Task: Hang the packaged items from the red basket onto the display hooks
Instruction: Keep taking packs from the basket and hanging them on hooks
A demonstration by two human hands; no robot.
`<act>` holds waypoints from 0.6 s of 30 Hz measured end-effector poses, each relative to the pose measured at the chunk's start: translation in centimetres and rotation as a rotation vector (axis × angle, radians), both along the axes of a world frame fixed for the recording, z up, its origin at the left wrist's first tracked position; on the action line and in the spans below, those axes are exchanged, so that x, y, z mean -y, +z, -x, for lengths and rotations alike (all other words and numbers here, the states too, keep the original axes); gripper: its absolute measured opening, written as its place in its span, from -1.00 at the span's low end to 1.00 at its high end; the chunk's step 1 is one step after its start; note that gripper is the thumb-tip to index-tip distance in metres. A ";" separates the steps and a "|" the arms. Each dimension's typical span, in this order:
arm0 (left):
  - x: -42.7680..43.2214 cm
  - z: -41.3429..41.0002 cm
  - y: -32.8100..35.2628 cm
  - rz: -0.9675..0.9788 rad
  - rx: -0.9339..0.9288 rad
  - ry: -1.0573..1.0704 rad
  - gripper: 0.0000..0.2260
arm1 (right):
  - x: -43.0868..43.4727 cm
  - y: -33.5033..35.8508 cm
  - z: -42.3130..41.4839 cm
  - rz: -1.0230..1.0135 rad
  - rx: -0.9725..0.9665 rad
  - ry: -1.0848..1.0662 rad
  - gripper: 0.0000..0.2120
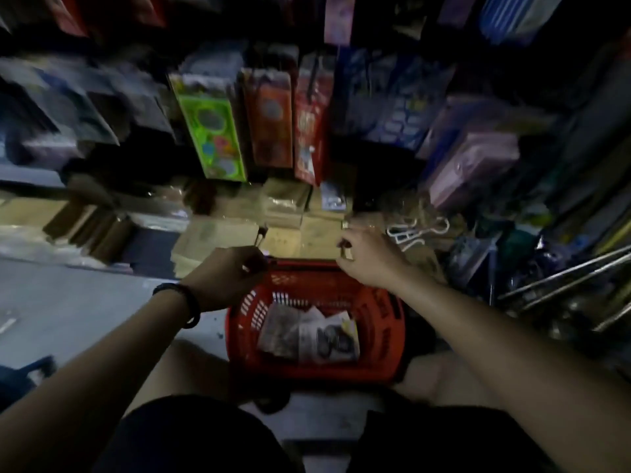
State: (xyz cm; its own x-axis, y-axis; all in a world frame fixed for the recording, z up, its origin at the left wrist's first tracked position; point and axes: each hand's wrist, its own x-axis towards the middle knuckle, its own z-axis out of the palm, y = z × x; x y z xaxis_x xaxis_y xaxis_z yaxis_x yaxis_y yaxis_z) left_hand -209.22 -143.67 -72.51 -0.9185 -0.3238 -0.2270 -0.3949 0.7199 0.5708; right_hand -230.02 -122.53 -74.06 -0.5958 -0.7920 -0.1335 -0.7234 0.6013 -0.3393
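1. My left hand [235, 268] hangs over the far left corner of the red basket [240, 331], knuckles up and fingers curled under. The picture is dark and smeared, so I cannot tell whether those fingers hold anything.
2. My right hand [367, 256] is level with the left one, over the far right corner of the basket. Its thumb and fingers are curled together and pinch a small pale piece [346, 255]. It is too blurred for me to tell what it is.
3. The two hands are apart, with the far rim of the basket showing between them.
4. The packaged items [309, 336] lie in the bottom of the basket, below and nearer to me than both hands, between my forearms. They are a loose pile of pale and greyish packs overlapping one another.
5. A black band [187, 303] sits on my left wrist.
6. Beyond the hands, higher up, packs hang in a row on the display: a green pack [213, 131] past my left hand, an orange pack [271, 121] beside it, and a red pack [309, 126] closer to my right hand's side.
7. Just beyond the hands lie cardboard boxes [218, 235].
8. To the right of my right hand lies a white wire piece [415, 232].
9. Grey floor [78, 302] runs to the left of my left arm.
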 end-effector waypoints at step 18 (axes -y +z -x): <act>-3.7 2.0 -22.3 -0.337 0.414 0.133 -0.85 | -1.1 -32.2 -1.3 -0.361 0.521 -0.145 -0.60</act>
State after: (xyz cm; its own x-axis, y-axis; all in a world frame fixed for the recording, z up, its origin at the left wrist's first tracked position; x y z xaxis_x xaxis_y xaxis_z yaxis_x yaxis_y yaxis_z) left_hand -211.23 -139.92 -94.76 -0.6862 -0.2778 -0.6723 -0.7109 0.4523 0.5386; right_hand -228.67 -121.40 -106.28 -0.4790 -0.5593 -0.6766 -0.4216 0.8226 -0.3816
